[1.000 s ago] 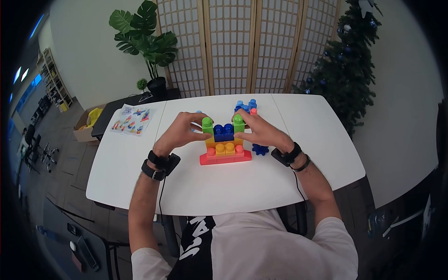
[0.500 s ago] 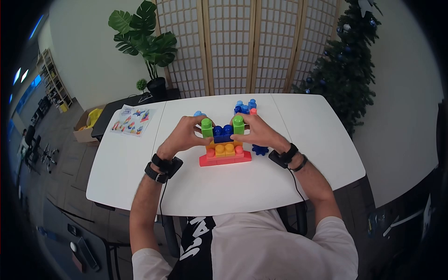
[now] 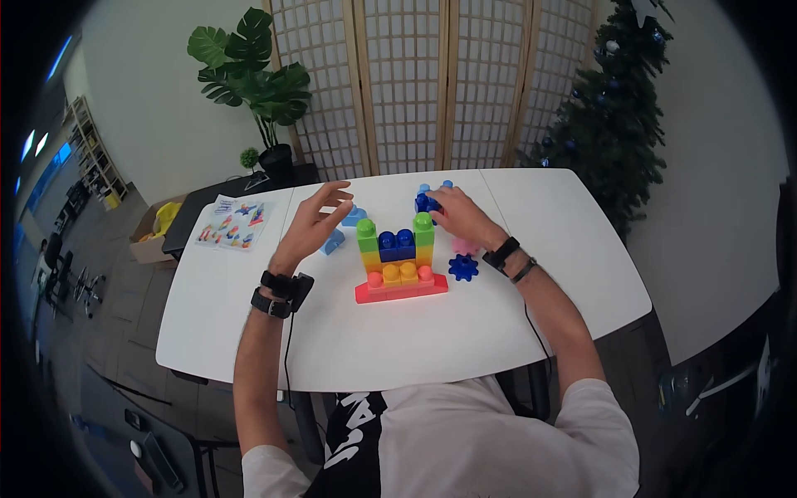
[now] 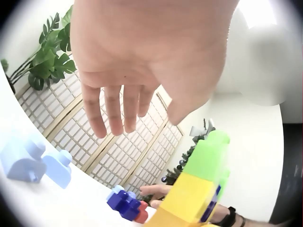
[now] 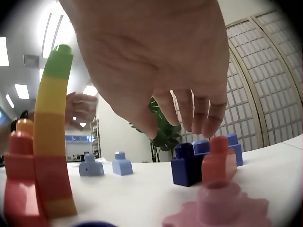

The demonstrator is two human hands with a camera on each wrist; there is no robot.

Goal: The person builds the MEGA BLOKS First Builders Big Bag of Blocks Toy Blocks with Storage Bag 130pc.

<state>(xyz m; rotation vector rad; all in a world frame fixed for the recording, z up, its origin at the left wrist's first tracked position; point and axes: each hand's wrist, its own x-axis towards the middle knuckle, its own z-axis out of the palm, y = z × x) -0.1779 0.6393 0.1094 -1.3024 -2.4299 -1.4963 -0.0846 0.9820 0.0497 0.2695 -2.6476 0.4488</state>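
A built block structure (image 3: 398, 274) stands mid-table: red base, orange and yellow blocks, dark blue blocks in the middle and a green block (image 3: 367, 235) on top of each side tower. My left hand (image 3: 315, 222) hovers to its left with fingers loosely extended and nothing in them, near two light blue blocks (image 3: 334, 241). Beyond the structure, my right hand (image 3: 462, 217) reaches toward a group of blocks. In the right wrist view, its relaxed fingers hang just over a dark blue block (image 5: 185, 165), a red block (image 5: 219, 158) and light blue ones.
A dark blue gear-shaped block (image 3: 463, 267) and a pink gear-shaped block (image 3: 466, 246) lie right of the structure. A picture sheet (image 3: 232, 222) lies on the white table's (image 3: 241, 324) left side. A folding screen (image 3: 407, 91) stands behind.
Both hands have let go of the green-topped towers. The left hand has lifted away to the left; the right has moved back toward the blue and red blocks.
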